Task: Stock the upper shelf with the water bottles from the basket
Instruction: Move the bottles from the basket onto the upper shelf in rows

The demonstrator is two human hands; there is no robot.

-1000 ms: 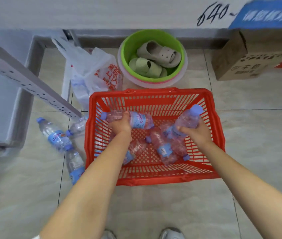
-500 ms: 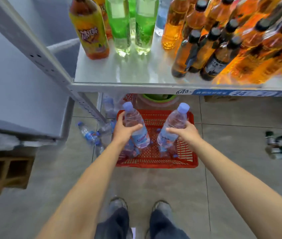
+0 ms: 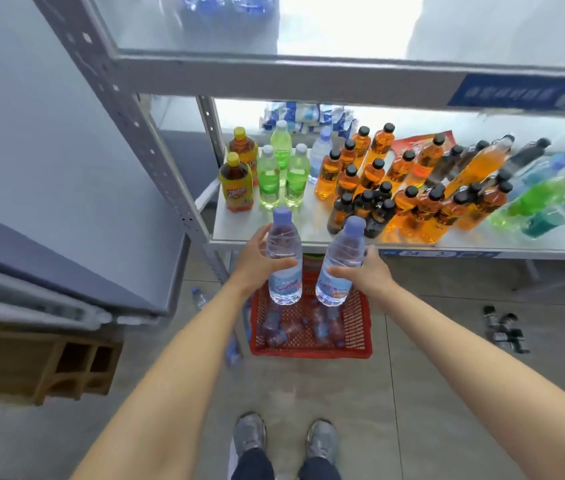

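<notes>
1. Lifted higher than half a second ago: both clear ribbed plastic water bottles, now level with the front edge of the lower steel shelf (image 3: 308, 233), with more of the rack in view above.
2. Left hand (image 3: 257, 263) wrapped around the left water bottle (image 3: 284, 261); fingers (image 3: 283, 264) curled firmly across its ribbed midsection, thumb behind, bottle upright, pale lilac screw cap on top.
3. Right hand (image 3: 366, 271) gripping the right water bottle (image 3: 341, 263) the same way, fingers closed over the body just above the blue and red label; bottle tilted slightly rightwards.
4. Held side by side, close but apart, above the red plastic lattice basket (image 3: 357, 327) on the grey tiled floor (image 3: 412, 393).
5. More clear water bottles (image 3: 274, 329) lying on their sides inside the basket; a few others loose on the floor by its left wall.
6. Upper shelf (image 3: 308, 76): grey metal with a perforated upright post, blue-wrapped packs blurred at its back.
7. Lower shelf crowded with upright orange, black-capped drink bottles (image 3: 378, 188), translucent green bottles (image 3: 269, 178) and yellow-capped tea bottles (image 3: 236, 183).
8. Grey sneakers (image 3: 250, 434) visible at the bottom edge.
</notes>
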